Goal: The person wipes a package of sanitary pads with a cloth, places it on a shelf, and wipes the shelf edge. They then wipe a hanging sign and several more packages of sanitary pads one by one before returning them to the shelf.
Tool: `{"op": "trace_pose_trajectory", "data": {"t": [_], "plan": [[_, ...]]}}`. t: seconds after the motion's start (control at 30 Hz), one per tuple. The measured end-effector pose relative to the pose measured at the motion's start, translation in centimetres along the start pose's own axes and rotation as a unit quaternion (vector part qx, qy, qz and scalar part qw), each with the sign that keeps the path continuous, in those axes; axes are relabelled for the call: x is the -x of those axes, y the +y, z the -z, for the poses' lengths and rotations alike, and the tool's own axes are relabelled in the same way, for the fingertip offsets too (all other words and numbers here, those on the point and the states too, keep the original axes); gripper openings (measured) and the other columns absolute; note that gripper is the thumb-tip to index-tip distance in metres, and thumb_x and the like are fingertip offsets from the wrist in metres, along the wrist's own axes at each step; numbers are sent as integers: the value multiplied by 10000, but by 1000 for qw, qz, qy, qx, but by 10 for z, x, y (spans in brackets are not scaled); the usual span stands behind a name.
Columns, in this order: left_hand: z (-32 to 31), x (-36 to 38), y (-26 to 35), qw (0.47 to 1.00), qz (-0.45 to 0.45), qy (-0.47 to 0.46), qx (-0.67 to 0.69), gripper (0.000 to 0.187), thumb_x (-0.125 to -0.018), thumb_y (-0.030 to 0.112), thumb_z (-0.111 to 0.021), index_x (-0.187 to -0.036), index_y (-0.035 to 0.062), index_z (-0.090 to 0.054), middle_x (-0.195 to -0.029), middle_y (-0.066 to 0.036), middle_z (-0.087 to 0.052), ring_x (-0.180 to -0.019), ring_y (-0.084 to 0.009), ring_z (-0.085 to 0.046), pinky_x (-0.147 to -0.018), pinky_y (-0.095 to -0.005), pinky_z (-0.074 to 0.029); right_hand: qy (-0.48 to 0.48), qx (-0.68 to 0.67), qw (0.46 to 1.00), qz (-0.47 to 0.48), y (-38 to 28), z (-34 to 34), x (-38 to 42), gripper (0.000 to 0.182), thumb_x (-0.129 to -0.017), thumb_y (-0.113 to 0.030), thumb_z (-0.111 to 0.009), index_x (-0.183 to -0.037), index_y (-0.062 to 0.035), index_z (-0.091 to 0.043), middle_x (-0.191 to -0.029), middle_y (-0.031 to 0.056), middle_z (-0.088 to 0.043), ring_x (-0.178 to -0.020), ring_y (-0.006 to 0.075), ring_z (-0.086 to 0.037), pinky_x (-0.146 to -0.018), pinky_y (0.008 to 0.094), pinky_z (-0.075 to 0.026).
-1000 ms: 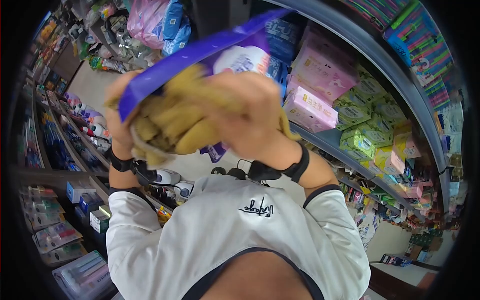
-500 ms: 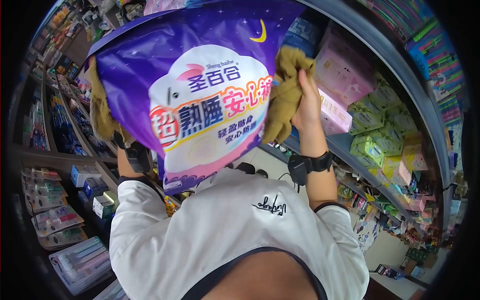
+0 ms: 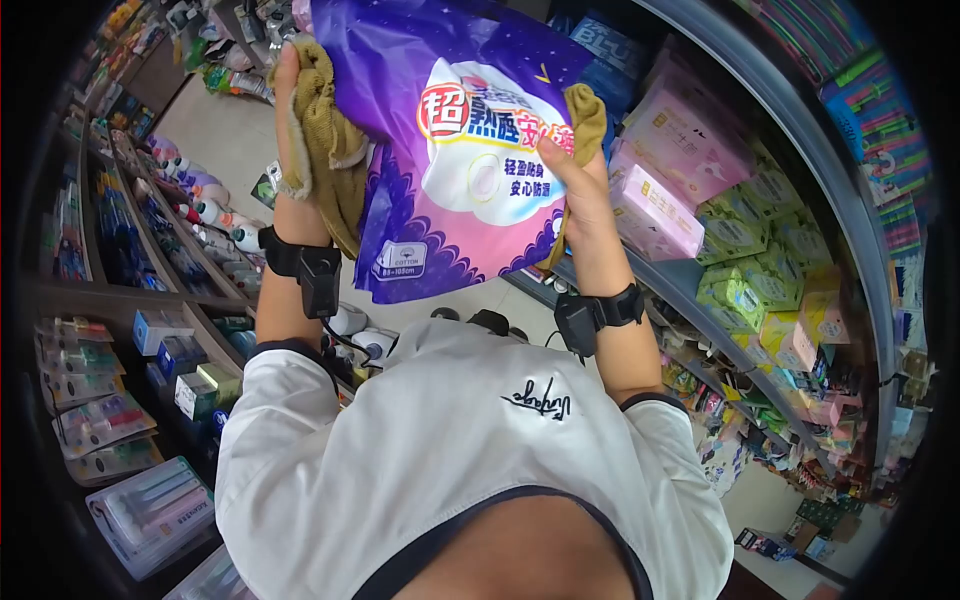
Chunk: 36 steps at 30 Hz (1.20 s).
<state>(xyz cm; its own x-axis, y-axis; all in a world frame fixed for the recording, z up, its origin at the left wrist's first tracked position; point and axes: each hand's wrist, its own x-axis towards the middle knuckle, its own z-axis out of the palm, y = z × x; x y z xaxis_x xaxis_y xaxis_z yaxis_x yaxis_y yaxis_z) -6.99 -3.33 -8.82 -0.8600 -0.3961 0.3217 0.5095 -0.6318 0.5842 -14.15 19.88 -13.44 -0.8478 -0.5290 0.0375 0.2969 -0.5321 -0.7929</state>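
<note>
A purple plastic pack of sanitary pants [image 3: 470, 240] with a white cloud print is held up in front of me, tilted. My right hand [image 3: 583, 195] is closed on its right edge, thumb over the front and fingers hidden behind. A bit of khaki cloth [image 3: 588, 115] sticks out above that hand. At the pack's left edge, my left hand [image 3: 287, 110] is closed on a khaki cloth [image 3: 330, 135], bunched against the pack's side; most of its fingers are covered by the fabric. Both wrists wear black straps with small devices.
To the right, a shelf holds pink boxes [image 3: 685, 140] and green packs [image 3: 760, 205]. Shelves on the left carry bottles [image 3: 215, 212], small boxes [image 3: 180, 360] and toothbrush packs [image 3: 160, 515]. Pale floor [image 3: 200, 120] shows between the rows.
The pack has shifted right and turned, its lower edge now higher. My right thumb has come onto its front. My left hand, hidden earlier, now shows with the cloth beside the pack.
</note>
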Motion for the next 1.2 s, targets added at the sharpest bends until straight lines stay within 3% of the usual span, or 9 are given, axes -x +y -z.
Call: {"op": "trace_pose_trajectory", "data": {"t": [0.1, 0.43, 0.53, 0.63, 0.73, 0.87, 0.97, 1.03, 1.2], "plan": [[-9, 22, -13, 984, -24, 141, -106, 263, -875, 298, -489, -994, 67, -522, -880, -50, -574, -758, -137, -571, -680, -228, -475, 21, -31, 998, 56, 2, 0, -1, 548, -722, -31, -669, -1188, -41, -382, -1086, 115, -534, -940, 180, -566, -800, 296, -480], [76, 62, -46, 948, -50, 132, -286, 167, -888, 224, -454, -972, 79, -461, -891, -67, -551, -770, -133, -540, -669, -265, -453, 95, 19, 980, 175, 9, -2, -7, 517, -785, -67, -623, -1228, -54, -358, -1133, 94, -515, -986, 159, -540, -844, 284, -439], [140, 72, -66, 934, 256, 149, -202, 280, -897, 297, -405, -1060, 83, -482, -930, -77, -568, -807, -171, -557, -693, -275, -447, 103, 14, 973, 206, 11, -6, -10, 520, -784, -76, -628, -1226, -47, -357, -1130, 95, -515, -979, 156, -540, -843, 281, -434], [139, 90, -101, 939, 317, 122, 52, 291, -896, 305, -403, -1064, 83, -485, -931, -78, -571, -808, -175, -559, -694, -276, -448, 75, 32, 967, 242, 16, -32, -3, 597, -768, -83, -653, -1251, -14, -308, -1188, 110, -463, -1049, 163, -484, -920, 291, -368], [125, 111, -116, 931, 297, 93, 192, 303, -895, 314, -400, -1069, 82, -487, -933, -80, -573, -810, -179, -561, -696, -277, -449, 32, 141, 937, 319, 40, -50, 2, 800, -726, -49, -684, -1319, 8, -151, -1287, 134, -304, -1184, 208, -338, -996, 316, -282], [124, 119, -116, 936, 252, 100, 225, 319, -893, 325, -397, -1076, 80, -490, -934, -82, -576, -812, -184, -563, -698, -278, -450, 1, 209, 901, 382, 50, -42, 11, 752, -724, -47, -685, -1304, 4, -209, -1251, 136, -340, -1133, 236, -390, -957, 342, -327], [132, 113, -104, 947, 217, 117, 206, 331, -892, 333, -395, -1081, 79, -492, -936, -84, -578, -814, -188, -565, -700, -279, -450, 40, 365, 826, 428, 58, -15, 14, 786, -691, -29, -710, -1298, -8, -211, -1184, 107, -390, -1084, 186, -404, -949, 329, -309], [138, 110, -91, 955, 194, 130, 182, 339, -891, 339, -393, -1084, 79, -493, -936, -85, -580, -815, -191, -566, -701, -279, -451, 18, 478, 693, 539, 54, -3, 23, 774, -676, 4, -711, -1283, -21, -232, -1142, 125, -403, -1005, 203, -449, -886, 348, -365], [145, 95, -45, 974, 143, 142, 104, 359, -889, 353, -390, -1092, 77, -497, -938, -87, -584, -817, -197, -570, -704, -280, -452, 63, 498, 696, 513, 54, 48, 36, 746, -676, 18, -701, -1268, -31, -248, -1067, 158, -448, -906, 260, -497, -798, 383, -417]]}}
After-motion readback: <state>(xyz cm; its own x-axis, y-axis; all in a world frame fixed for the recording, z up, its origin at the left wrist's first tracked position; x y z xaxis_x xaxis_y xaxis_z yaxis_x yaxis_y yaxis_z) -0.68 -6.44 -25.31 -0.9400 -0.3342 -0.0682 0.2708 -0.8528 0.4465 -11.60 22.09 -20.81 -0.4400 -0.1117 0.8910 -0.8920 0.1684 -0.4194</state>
